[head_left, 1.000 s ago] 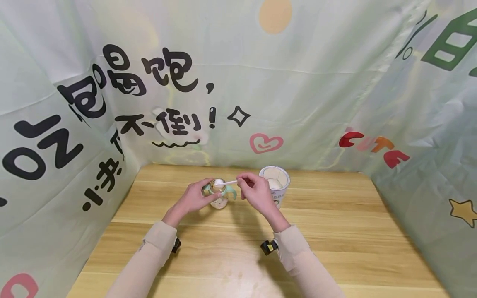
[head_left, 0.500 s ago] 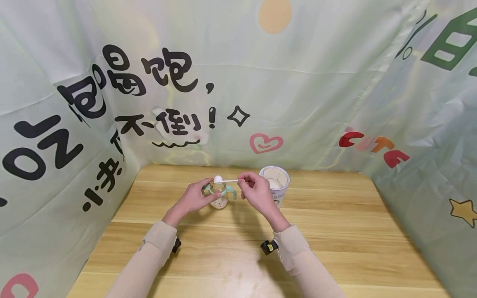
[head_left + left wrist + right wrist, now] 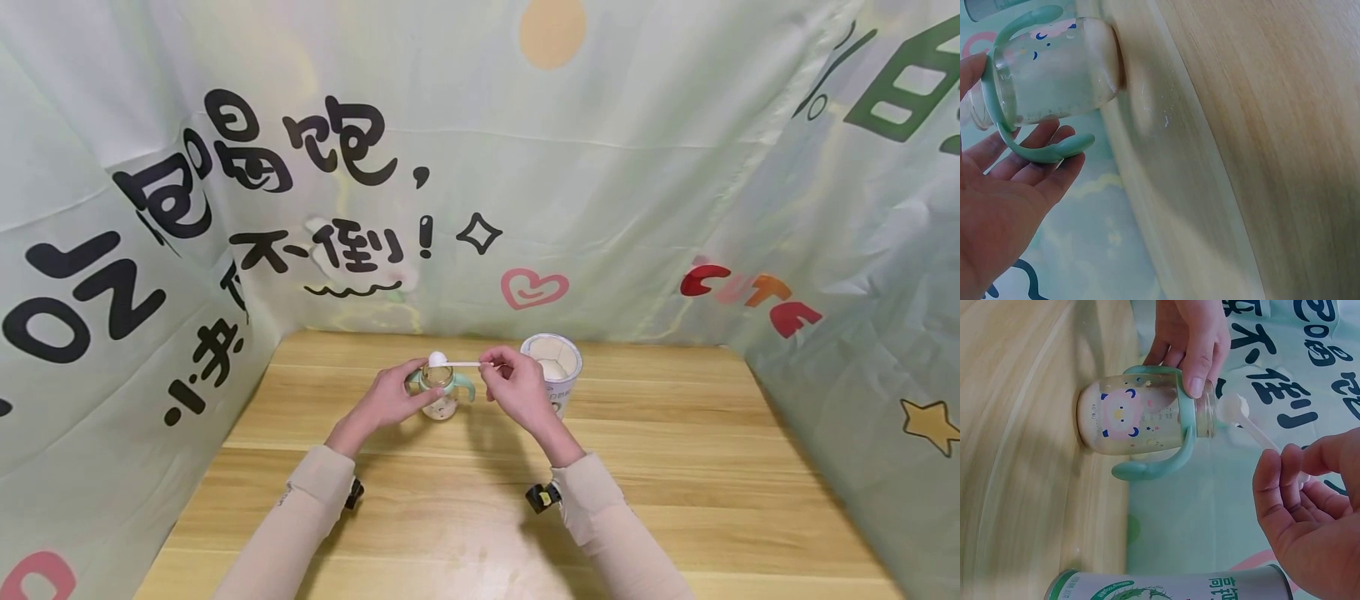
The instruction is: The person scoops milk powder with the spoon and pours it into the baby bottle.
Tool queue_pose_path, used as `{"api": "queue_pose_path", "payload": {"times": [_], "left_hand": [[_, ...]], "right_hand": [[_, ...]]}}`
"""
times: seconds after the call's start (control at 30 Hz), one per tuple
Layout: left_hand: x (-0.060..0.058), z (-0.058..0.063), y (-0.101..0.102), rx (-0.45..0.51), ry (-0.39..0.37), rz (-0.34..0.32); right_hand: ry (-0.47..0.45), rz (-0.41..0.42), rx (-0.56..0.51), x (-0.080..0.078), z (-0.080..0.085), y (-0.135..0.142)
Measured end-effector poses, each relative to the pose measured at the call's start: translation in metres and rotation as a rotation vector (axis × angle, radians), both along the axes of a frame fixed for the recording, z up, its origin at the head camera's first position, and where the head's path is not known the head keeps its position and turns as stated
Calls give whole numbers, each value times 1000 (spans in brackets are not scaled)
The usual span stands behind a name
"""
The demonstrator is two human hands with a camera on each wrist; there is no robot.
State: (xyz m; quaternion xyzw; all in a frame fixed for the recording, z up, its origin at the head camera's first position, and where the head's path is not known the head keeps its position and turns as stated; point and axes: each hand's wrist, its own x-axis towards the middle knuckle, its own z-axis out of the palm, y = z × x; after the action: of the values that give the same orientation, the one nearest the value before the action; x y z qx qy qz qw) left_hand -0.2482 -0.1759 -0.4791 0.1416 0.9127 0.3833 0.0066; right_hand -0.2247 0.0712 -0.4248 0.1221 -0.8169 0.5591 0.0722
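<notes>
A clear baby bottle [image 3: 441,407] with a mint-green two-handled collar stands upright on the table, its mouth uncovered. My left hand [image 3: 390,398] grips it at the collar, thumb on the near side. In the right wrist view the bottle [image 3: 1119,415] shows a pink animal print and pale contents at its base. My right hand [image 3: 517,387] pinches the handle end of a white scoop [image 3: 1260,432]. The scoop's bowl sits right above the bottle's mouth, with white powder showing at it. In the left wrist view, fingers spread behind a green handle [image 3: 1054,150].
An uncovered can [image 3: 564,389] of pale powder stands just right of my right hand, partly hidden by it. Small white specks [image 3: 1167,120] lie on the wooden table [image 3: 465,517] near the bottle. Printed cloth walls [image 3: 630,208] enclose the back and sides.
The scoop was tilted bowl-down at the bottle's mouth; it has risen slightly and now lies nearly level above it. My left hand and the bottle have stayed in place.
</notes>
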Motion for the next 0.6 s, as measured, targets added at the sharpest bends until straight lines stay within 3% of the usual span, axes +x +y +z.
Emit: {"api": "queue_pose_path", "payload": {"times": [0.6], "left_hand": [[-1,-1,-1,1,20,-11]], "right_hand": [[40,-15,-12,1,4,2]]}}
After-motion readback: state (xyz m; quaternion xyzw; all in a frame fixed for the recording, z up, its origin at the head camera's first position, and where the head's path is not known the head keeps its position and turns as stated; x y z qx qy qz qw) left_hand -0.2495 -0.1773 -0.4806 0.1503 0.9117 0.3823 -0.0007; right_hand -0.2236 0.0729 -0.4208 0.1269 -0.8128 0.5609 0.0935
